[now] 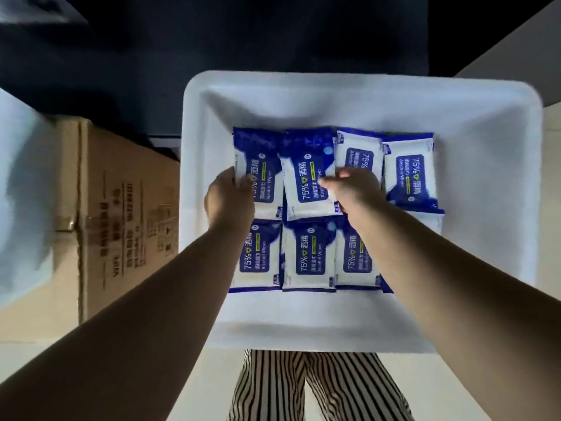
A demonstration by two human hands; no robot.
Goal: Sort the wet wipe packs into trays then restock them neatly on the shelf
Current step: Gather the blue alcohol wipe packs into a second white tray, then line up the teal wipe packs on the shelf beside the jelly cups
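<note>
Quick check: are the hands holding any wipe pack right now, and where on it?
The left hand grips the far-left pack at its left edge. The right hand has its fingers on the tilted middle pack, at its right edge.

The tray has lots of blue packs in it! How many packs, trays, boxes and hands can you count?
Wet wipe packs: 8 showing at least partly, more may be hidden
White tray: 1
Cardboard box: 1
Hands: 2, left hand and right hand
Total: 12
</note>
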